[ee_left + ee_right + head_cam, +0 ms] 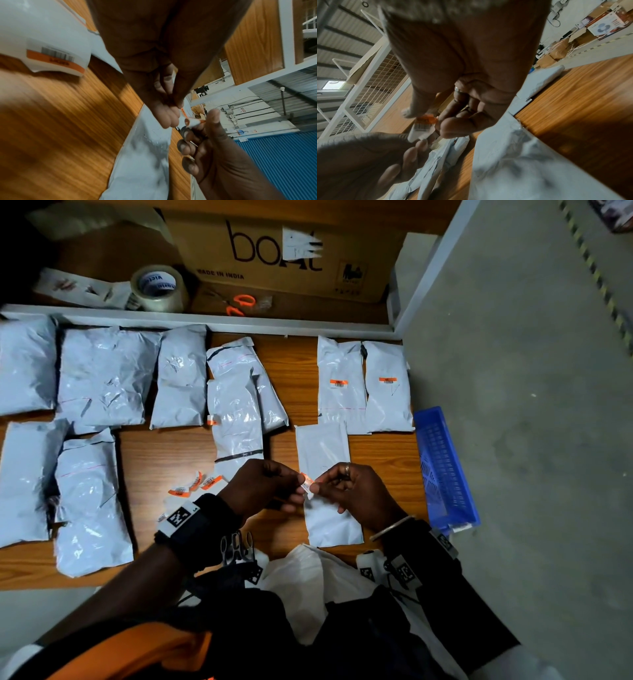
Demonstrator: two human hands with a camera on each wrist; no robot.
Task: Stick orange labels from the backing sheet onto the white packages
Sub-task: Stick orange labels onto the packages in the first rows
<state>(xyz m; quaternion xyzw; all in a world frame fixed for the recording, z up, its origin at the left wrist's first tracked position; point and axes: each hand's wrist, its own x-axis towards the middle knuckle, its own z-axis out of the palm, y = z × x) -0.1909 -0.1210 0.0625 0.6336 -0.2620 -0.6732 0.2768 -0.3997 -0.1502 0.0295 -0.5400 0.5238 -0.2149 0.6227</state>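
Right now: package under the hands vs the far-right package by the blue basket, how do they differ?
The near package carries no label I can see; the far-right package has an orange label stuck on. The near package lies partly beneath both hands and looks flatter; the far-right package lies clear of them and looks puffier. Both are white and lie on the wooden table.

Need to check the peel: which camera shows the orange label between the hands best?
The right wrist view: the orange label fills more of the frame, its barcode showing. The left wrist view shows it edge-on between the fingertips; the head view shows it tiny between the left hand and the right hand.
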